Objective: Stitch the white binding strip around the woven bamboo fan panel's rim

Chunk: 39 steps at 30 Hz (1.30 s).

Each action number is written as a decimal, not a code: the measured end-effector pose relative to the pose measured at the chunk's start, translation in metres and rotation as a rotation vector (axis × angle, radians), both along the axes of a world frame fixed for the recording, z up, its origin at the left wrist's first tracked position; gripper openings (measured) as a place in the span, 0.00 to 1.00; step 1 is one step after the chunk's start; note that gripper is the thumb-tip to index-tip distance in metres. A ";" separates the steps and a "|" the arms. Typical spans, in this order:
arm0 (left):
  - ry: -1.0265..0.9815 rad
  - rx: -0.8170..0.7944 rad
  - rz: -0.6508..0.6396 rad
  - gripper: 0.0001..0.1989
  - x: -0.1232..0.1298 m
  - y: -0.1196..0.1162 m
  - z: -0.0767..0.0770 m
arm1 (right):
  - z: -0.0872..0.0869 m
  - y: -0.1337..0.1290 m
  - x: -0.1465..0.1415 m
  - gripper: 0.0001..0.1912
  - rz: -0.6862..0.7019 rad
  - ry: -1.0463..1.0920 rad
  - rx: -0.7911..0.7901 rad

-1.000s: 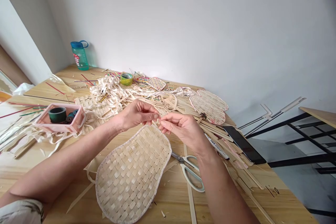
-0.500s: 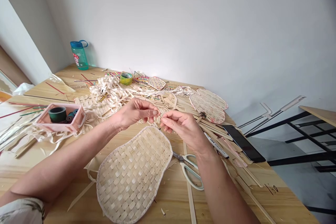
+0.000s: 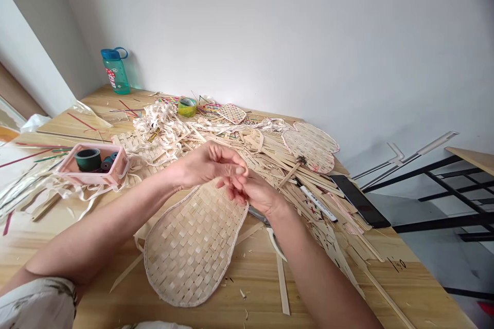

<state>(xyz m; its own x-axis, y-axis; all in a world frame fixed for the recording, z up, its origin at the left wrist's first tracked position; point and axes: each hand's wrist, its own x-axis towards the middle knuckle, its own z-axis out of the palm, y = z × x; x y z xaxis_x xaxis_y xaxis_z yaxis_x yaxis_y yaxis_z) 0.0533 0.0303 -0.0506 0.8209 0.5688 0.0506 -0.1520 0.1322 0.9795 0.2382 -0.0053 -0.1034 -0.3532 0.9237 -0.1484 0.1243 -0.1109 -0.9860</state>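
A pear-shaped woven mat (image 3: 193,247) with a stitched pale rim lies on the wooden table, its narrow top end under my hands. Above that end my left hand (image 3: 210,164) pinches thumb against fingers; whatever is between them is too small to make out. My right hand (image 3: 250,190) is just below and right, overlapping the left fingertips, its fingers curled and partly hidden. Scissors (image 3: 275,239) with pale handles lie beside the mat, largely covered by my right wrist and forearm.
At left sits a pink basket (image 3: 90,177) holding dark tape and spools. A teal bottle (image 3: 116,74) stands at the back left. Loose strips, yellow-green tape (image 3: 187,107) and woven pieces (image 3: 309,146) spread behind my hands. A marker (image 3: 318,204) and a black phone (image 3: 358,200) lie right.
My hands have come together and now overlap, the right one lower and turned. My right forearm covers more of the scissors. The view has shifted slightly.
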 end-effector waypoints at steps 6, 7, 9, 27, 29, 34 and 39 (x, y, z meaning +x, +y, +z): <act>0.090 0.124 -0.137 0.04 0.003 -0.016 0.000 | 0.021 -0.004 0.003 0.28 0.118 -0.062 0.001; 0.092 0.124 -0.139 0.03 0.001 -0.014 0.001 | 0.026 -0.006 0.005 0.25 0.117 -0.094 0.016; 0.089 0.121 -0.114 0.04 -0.001 -0.008 0.002 | 0.034 -0.011 0.010 0.18 0.090 -0.171 0.063; 0.246 0.379 0.052 0.07 -0.001 0.026 -0.022 | 0.045 -0.026 0.009 0.10 -0.084 -0.724 0.581; 0.256 0.372 0.017 0.07 -0.003 0.031 -0.025 | 0.046 -0.027 0.007 0.11 -0.092 -0.784 0.637; 0.315 0.345 -0.055 0.06 -0.005 0.030 -0.025 | 0.039 -0.020 0.005 0.09 -0.169 -0.877 0.657; 0.305 0.373 -0.147 0.05 -0.001 0.019 -0.023 | 0.026 -0.009 0.005 0.04 -0.141 -0.898 0.501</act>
<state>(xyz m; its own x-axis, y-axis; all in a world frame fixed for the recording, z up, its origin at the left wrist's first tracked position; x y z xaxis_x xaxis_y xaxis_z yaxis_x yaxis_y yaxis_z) 0.0524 0.0490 -0.0738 0.9002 0.4347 -0.0268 0.1429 -0.2365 0.9611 0.2436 -0.0146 -0.0773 -0.1863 0.9765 0.1084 0.8539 0.2155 -0.4738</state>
